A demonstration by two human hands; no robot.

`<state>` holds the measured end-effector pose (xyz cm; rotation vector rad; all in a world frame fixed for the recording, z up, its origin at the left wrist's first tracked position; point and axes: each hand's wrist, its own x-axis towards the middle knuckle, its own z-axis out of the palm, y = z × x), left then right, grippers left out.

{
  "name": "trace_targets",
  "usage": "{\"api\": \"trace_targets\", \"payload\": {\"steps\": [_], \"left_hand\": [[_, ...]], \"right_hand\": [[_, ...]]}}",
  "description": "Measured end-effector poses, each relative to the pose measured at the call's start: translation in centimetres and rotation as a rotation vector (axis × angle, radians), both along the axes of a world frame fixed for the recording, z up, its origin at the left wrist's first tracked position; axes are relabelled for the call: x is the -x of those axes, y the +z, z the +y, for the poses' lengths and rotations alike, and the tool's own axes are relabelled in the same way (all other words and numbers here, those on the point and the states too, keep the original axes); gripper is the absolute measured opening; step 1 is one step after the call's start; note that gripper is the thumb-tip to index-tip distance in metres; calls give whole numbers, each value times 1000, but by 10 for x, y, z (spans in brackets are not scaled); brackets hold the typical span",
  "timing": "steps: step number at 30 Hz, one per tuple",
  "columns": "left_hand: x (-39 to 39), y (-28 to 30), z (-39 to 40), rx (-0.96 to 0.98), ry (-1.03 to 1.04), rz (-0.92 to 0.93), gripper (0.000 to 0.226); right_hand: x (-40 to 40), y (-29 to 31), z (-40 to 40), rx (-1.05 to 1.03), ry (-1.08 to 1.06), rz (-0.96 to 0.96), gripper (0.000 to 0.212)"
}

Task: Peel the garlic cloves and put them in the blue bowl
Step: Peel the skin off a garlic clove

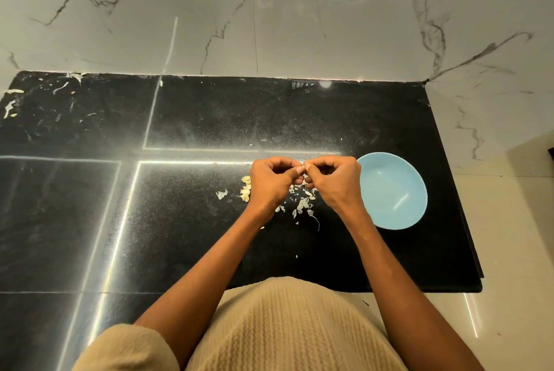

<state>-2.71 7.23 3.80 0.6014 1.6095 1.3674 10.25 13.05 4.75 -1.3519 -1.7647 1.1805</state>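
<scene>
My left hand [271,180] and my right hand [332,180] meet fingertip to fingertip above the black counter, both curled. They pinch a small garlic clove [302,164] between them; only a pale sliver of it shows. Several unpeeled cloves [245,189] lie on the counter just left of my left hand, partly hidden by it. Loose papery peel [302,204] is scattered below and between my hands. The blue bowl [395,190] stands right of my right hand, almost touching it, and nothing shows inside it.
The black stone counter [195,220] ends at a marble wall [269,26] behind and at an edge on the right past the bowl. More peel scraps [12,107] lie at the far left corner. My beige top fills the bottom.
</scene>
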Motion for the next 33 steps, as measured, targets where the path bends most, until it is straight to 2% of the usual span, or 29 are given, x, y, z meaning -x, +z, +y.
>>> {"api": "trace_targets", "payload": {"steps": [4, 9, 13, 17, 25, 29, 33], "left_hand": [[-1, 1, 0, 20, 23, 111, 4], [-3, 1, -2, -9, 7, 364, 11], [-4, 1, -2, -44, -9, 427, 13], [-4, 0, -1, -48, 3, 349, 10], [-3, 2, 0, -86, 40, 6, 12], [-3, 3, 2, -39, 99, -42, 17], [-4, 3, 4, -22, 103, -73, 10]], "right_hand": [[1, 4, -3, 18, -12, -10, 9], [3, 6, -2, 48, 18, -29, 9], [2, 6, -1, 67, 22, -5, 9], [0, 3, -2, 115, -5, 62, 9], [2, 5, -5, 182, -96, 227, 16], [3, 4, -6, 47, -100, 156, 15], [4, 1, -7, -110, -68, 53, 9]]}}
